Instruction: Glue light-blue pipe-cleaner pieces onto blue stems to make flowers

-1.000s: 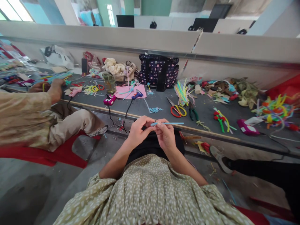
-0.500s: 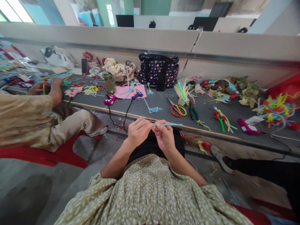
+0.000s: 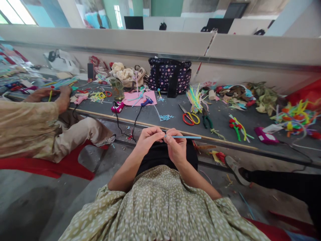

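Observation:
A light blue pipe cleaner (image 3: 187, 137) sticks out to the right from the fingers of my right hand (image 3: 177, 147), which pinches it near its left end. My left hand (image 3: 149, 138) is closed with thumb and fingertips pressed together at that same end, almost touching the right fingertips. Whatever lies between the fingertips is mostly hidden. Both hands are in front of the table's near edge, above my lap. Small cut blue pieces (image 3: 166, 117) lie on the table beyond them.
On the dark table (image 3: 140, 117) are scissors (image 3: 190, 118), green-handled pliers (image 3: 207, 120), a pipe cleaner bundle (image 3: 195, 97), a blue glue gun (image 3: 146, 101) on pink paper (image 3: 132, 97), and a patterned bag (image 3: 163, 75). A co-worker's hands (image 3: 54, 93) work at left; another person's leg (image 3: 276, 179) extends at right.
The pipe cleaner's free end reaches farther right and sits slightly lower. My fingers have shifted slightly around its left end. The co-worker's hands at left have moved too.

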Motion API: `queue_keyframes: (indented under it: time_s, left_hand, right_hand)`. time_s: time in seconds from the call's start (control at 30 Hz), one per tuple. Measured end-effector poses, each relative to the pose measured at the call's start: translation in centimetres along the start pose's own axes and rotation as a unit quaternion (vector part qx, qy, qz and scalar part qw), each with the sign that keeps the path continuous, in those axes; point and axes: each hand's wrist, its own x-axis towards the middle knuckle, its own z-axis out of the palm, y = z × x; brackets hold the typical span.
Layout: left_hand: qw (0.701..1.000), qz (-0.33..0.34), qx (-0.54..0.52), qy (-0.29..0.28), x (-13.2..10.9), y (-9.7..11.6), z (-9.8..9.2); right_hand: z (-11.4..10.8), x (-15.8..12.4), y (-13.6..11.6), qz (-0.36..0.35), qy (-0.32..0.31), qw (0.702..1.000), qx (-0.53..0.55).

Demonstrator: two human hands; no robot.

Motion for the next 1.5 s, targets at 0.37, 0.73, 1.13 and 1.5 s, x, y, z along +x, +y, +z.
queue_keyframes:
  time_s: [0.37, 0.73, 1.13, 1.5]
  left_hand:
    - [0.994, -0.011, -0.077, 0.080, 0.5, -1.1, -0.2]
    - [0.985, -0.003, -0.126, 0.121, 0.4, -2.4, 0.0]
    - [0.966, 0.141, 0.112, 0.186, 0.6, -1.9, -0.1]
    - [0.983, -0.036, -0.135, 0.121, 1.1, -3.1, 0.3]
  right_hand:
    - [-0.1, 0.4, -0.1, 0.114, 0.050, 0.990, 0.068]
    - [-0.2, 0.6, 0.4, 0.149, 0.083, 0.981, 0.094]
    - [-0.2, 0.4, 1.5, 0.160, 0.106, 0.978, 0.076]
    - [-0.1, 0.5, 1.3, 0.175, 0.089, 0.975, 0.099]
